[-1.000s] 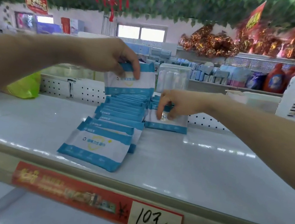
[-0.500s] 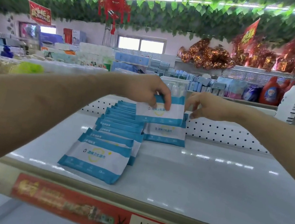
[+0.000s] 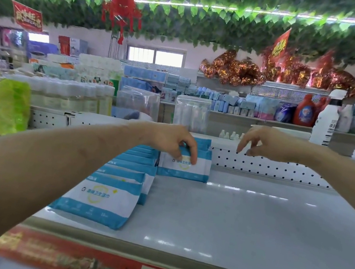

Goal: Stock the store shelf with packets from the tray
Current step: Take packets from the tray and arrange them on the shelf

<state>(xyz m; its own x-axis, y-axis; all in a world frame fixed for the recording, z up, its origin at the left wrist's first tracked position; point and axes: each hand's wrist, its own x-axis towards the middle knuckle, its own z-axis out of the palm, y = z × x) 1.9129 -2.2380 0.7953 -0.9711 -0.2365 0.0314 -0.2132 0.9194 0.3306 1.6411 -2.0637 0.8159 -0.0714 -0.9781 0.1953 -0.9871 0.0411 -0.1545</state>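
On the shelf (image 3: 251,218), left hand (image 3: 170,141) pinches an upright packet (image 3: 183,167), its top hidden; right hand (image 3: 263,140) hangs spread.

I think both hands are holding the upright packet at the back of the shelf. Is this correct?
Not quite. Only the left hand holds the upright packet at the back of the shelf. The right hand is in the air to the side of it, apart from it, with loose fingers and nothing in it. The head view shows this.
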